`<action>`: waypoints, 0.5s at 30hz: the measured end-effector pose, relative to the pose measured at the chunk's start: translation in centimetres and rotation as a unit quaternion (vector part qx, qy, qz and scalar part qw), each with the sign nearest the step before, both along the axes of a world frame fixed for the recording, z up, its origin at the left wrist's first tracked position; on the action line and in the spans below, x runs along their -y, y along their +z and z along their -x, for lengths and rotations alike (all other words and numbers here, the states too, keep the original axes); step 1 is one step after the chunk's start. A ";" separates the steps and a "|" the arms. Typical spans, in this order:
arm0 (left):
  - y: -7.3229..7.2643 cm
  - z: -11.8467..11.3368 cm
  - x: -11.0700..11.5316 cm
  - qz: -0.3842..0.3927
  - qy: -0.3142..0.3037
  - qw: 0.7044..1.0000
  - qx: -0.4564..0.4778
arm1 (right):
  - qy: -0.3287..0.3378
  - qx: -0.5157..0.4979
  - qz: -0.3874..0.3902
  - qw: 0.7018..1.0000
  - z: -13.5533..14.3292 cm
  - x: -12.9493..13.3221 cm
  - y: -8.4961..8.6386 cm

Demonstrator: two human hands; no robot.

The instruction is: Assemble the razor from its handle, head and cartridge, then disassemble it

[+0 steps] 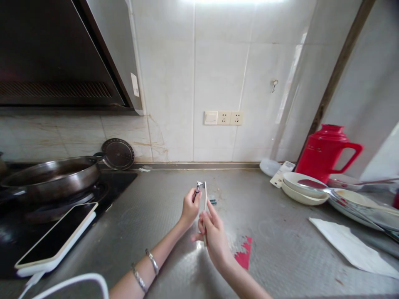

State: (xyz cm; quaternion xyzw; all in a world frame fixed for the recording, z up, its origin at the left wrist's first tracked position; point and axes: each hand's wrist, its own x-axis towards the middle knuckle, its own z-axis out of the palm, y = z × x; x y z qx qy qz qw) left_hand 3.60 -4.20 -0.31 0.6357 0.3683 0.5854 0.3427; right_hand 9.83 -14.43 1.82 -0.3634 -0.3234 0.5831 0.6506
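My left hand [189,211] is closed round a small tool [197,190] with a silver head and a dark handle. Its kind is too small to make out. A thin, pale, flat object [205,197], seen edge-on, stands upright in my right hand [213,232], whose fingers are closed on it. The silver head is right beside the flat object's upper end; I cannot tell whether they touch. Both hands are above the grey metal counter [156,207]. Just behind the right fingers lies a small dark green thing [213,202]. A jagged red piece [245,254] lies nearer, right of my right wrist.
To the left, a pan [52,178] sits on the black stove, with a phone [59,236] on a white block and cable in front. Stacked bowls [302,189], a spoon, a red thermos jug [326,151] and white paper [349,245] are right. Sockets [230,118] are on the wall.
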 end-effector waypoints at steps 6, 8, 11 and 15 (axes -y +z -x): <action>-0.2 -0.1 -0.1 0.013 0.006 1.000 0.007 | 0.003 -0.024 -0.010 1.000 0.6 0.5 -0.1; -0.3 -0.2 0.0 0.014 0.004 1.000 0.006 | -0.013 -0.025 -0.007 1.000 0.3 0.3 0.4; -0.4 -0.2 0.0 0.012 0.009 1.000 0.006 | -0.004 -0.023 0.001 1.000 0.4 0.4 0.5; -0.4 0.0 -0.4 0.029 0.014 0.999 0.010 | 0.057 -0.011 -0.009 0.998 1.2 1.6 -0.1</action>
